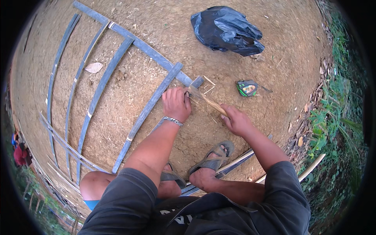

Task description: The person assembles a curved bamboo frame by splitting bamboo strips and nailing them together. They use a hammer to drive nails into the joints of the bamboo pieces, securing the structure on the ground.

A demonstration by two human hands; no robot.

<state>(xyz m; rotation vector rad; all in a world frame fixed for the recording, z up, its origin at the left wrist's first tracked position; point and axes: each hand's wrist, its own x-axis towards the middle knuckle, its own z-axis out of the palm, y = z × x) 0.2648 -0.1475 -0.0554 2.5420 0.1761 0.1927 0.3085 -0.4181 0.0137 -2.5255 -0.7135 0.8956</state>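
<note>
My right hand (237,120) is closed around the wooden handle of a hammer (214,104). Its head is beside my left fingertips, close to the end of the long grey-blue rail (149,51). My left hand (177,104) is closed low over the end of a slat (198,82) that meets the rail; whatever the fingers pinch is hidden. Another slat (147,113), dark blue-grey, crosses the rail just left of that hand. Further left, several similar slats, one of them wide (103,90), run from the rail toward me.
A black plastic bag (227,30) lies on the bare dirt ahead. Right of the hammer sits a black and green tape measure (247,88). Loose strips (239,159) lie by my sandalled feet (211,158). Green plants (337,117) border the right side; people (21,154) show at far left.
</note>
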